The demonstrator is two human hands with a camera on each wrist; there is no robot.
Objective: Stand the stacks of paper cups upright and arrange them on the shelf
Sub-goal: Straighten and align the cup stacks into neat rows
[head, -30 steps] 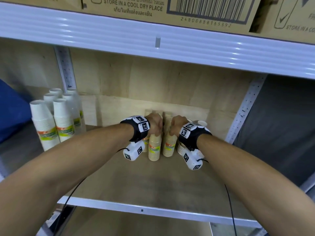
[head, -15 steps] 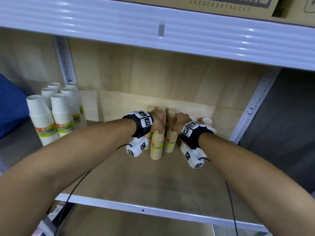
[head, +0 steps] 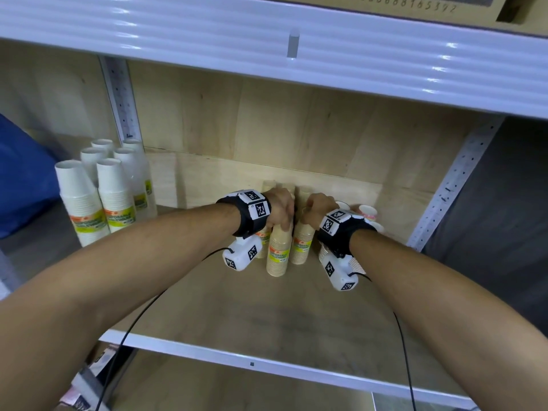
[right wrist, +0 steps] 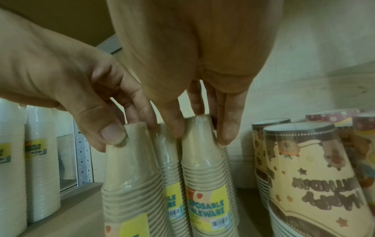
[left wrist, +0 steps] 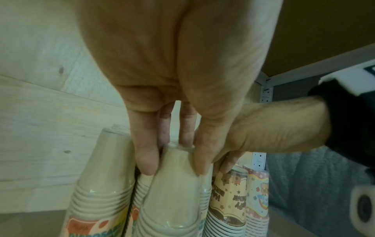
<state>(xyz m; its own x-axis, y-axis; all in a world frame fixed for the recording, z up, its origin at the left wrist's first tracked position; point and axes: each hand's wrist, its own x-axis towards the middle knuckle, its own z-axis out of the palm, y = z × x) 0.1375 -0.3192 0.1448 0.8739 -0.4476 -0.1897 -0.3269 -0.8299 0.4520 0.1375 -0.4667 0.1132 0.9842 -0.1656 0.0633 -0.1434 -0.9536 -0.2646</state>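
Several tan paper-cup stacks in clear wrap stand upright, bases up, at the middle back of the wooden shelf (head: 267, 310). My left hand (head: 281, 213) (left wrist: 174, 160) pinches the top of the front-left tan stack (head: 278, 253) (left wrist: 174, 200) with fingers and thumb. Beside it, my right hand (head: 311, 209) (right wrist: 201, 128) grips the top of the neighbouring tan stack (head: 302, 244) (right wrist: 205, 176). In the right wrist view, the left hand (right wrist: 81, 96) holds its stack (right wrist: 129, 176). More tan stacks stand behind, partly hidden by the hands.
Printed party-cup stacks (head: 367, 213) (right wrist: 304, 168) stand just right of the tan ones. White cup stacks (head: 98, 197) (right wrist: 20, 160) stand at the far left. A white shelf beam (head: 296, 40) runs overhead, a perforated upright (head: 453, 185) stands right, and a blue bag (head: 23, 179) lies left.
Both hands stay on the tops of the two tan stacks. The head view has tipped a little downward; the stacks stand much as before.
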